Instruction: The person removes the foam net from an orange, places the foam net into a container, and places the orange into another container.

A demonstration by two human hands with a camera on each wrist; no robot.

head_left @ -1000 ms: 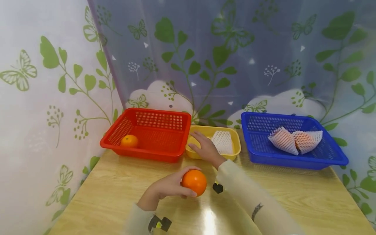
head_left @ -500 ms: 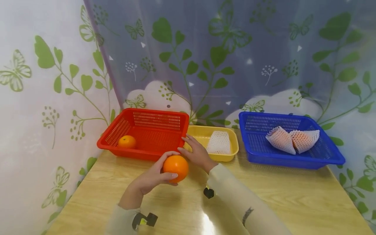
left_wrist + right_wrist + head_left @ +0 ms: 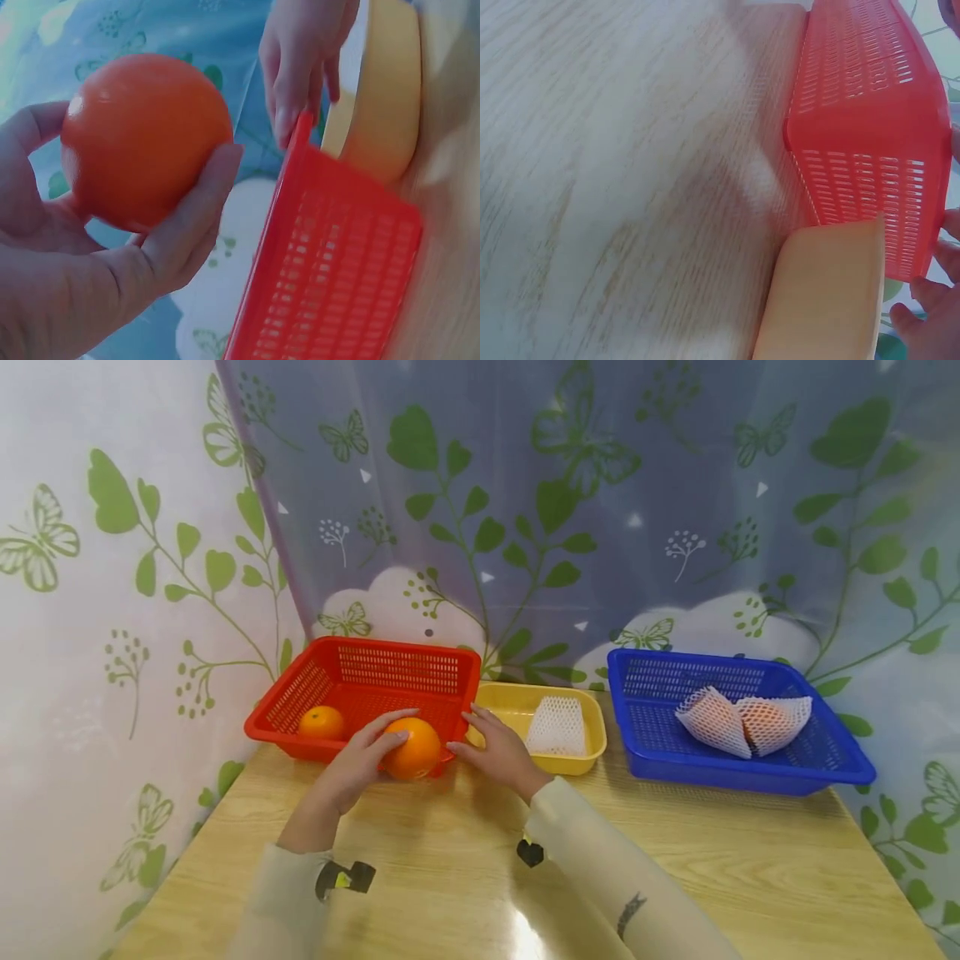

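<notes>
My left hand (image 3: 352,770) grips a bare orange (image 3: 415,750) above the front right part of the red basket (image 3: 401,647). In the left wrist view the thumb and fingers wrap the orange (image 3: 146,142), which is held clear of the basket's rim. At that basket's right front corner my right hand (image 3: 501,753) rests its extended fingers against the rim. The right wrist view shows its fingers (image 3: 949,259) touching the red rim. Another orange (image 3: 321,723) lies inside the red basket on the left.
Right of the red basket stands a yellow tray (image 3: 592,752) with a white foam net (image 3: 557,727) in it. Farther right, a blue basket (image 3: 750,777) holds two fruits in foam nets (image 3: 772,724). Behind them hangs a patterned curtain (image 3: 660,510).
My left hand has carried the orange up and leftward from the table to above the red basket. My right hand has shifted left from over the yellow tray to the red basket's rim.
</notes>
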